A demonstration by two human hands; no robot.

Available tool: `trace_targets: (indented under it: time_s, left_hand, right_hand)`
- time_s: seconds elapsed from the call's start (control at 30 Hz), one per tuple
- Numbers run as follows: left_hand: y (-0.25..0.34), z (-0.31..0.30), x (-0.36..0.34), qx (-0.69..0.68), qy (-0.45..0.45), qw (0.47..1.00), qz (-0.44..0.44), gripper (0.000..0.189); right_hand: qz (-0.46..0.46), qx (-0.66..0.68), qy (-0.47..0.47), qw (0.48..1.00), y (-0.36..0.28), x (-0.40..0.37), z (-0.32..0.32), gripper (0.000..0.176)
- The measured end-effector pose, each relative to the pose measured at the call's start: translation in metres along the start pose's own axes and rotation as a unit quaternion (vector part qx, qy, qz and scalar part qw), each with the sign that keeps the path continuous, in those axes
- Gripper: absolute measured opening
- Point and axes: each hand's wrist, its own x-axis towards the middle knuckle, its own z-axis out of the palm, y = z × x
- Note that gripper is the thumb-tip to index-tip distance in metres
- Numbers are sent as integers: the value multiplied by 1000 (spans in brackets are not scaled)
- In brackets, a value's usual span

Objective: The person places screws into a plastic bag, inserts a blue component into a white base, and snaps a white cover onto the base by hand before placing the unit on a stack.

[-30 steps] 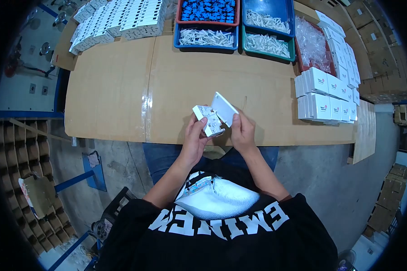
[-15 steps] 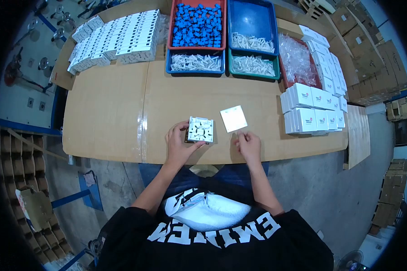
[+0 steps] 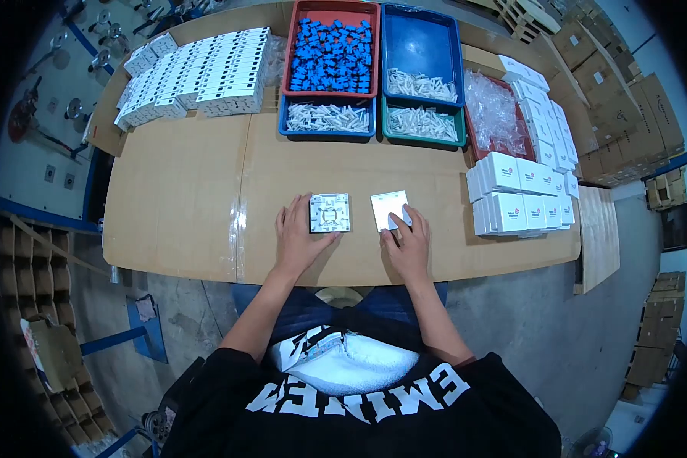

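Note:
My left hand [image 3: 296, 243] holds a white square electrical switch housing [image 3: 330, 213] by its left side and lower edge. The housing lies on the cardboard with its moulded, slotted face upward. Just to its right is a flat white square plate [image 3: 386, 206]. My right hand [image 3: 409, 248] grips this plate, with the fingers over its right part and the thumb at its lower edge. A gap of bare cardboard separates the two white pieces.
A red tray of blue parts [image 3: 331, 53], a blue tray [image 3: 327, 118] and a green tray [image 3: 423, 124] of small white pieces stand at the back. White boxes [image 3: 520, 210] are stacked at right, near bagged plastic [image 3: 495, 114]. Rows of white units [image 3: 221, 72] fill the back left.
My right hand has moved up from below the plate and taken hold of it. The housing, tilted in my left hand before, now lies flatter on the table.

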Motion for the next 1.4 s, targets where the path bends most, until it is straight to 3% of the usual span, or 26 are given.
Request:
trace_targets:
  time_s: [0.63, 0.8, 0.93, 1.0, 1.07, 1.23, 1.4]
  left_hand:
    - [8, 5, 2, 48, -25, 998, 15, 103]
    - [12, 3, 5, 64, -30, 997, -2, 100]
    - [18, -1, 8, 50, -50, 997, -5, 101]
    - [18, 1, 8, 55, -53, 997, -19, 102]
    - [16, 2, 8, 60, -51, 997, -6, 104]
    - [13, 5, 7, 55, -48, 997, -14, 108]
    - [10, 7, 10, 74, -71, 994, -31, 107]
  right_hand:
    - [60, -1, 67, 996, -9, 3, -6, 35]
    - [23, 8, 70, 997, 3, 28, -42, 28]
    - [7, 90, 60, 994, 17, 84, -104, 20]
    - [-24, 18, 7, 1000, 37, 119, -138, 19]
    - [-50, -46, 30, 997, 78, 163, -159, 21]
    - [115, -196, -3, 974, 174, 293, -206, 25]
    - [237, -270, 21, 933, 287, 392, -192, 31]
